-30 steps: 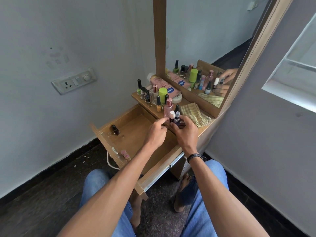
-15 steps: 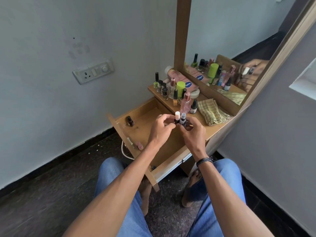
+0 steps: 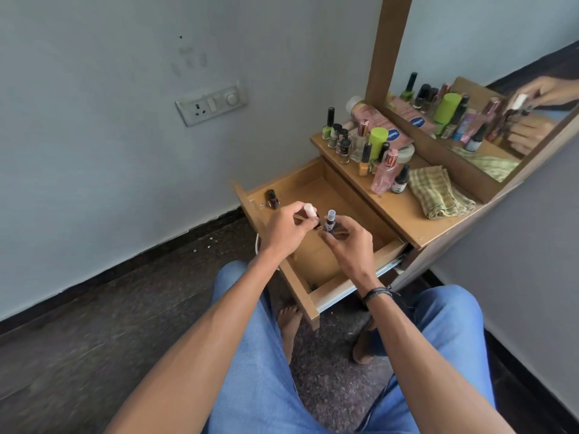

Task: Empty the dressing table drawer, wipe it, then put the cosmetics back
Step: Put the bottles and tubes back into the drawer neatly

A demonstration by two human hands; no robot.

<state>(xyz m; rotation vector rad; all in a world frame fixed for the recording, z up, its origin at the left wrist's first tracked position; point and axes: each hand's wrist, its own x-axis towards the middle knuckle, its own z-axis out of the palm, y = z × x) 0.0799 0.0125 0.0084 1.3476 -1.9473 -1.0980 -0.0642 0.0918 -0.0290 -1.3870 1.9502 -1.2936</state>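
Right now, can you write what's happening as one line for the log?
left hand: holds white-capped bottle | right hand: holds small spray bottle | drawer: open, dark bottle in corner

two hands close together, each holding a bottle

both bare forearms reach forward. the left hand (image 3: 283,231) pinches a white-capped bottle (image 3: 309,211) in curled fingertips. the right hand (image 3: 349,245), with a dark wristband (image 3: 377,292), grips a small spray bottle (image 3: 330,223) upright, just beside it.

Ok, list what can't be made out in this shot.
All head view.
- Drawer floor, near part: hidden under the left hand and right hand.
- White-capped bottle and spray bottle: bodies mostly covered by the holding hands.
- Labels of the bottles on the tabletop: too small to read.
- Mirror: cut off by the right edge.
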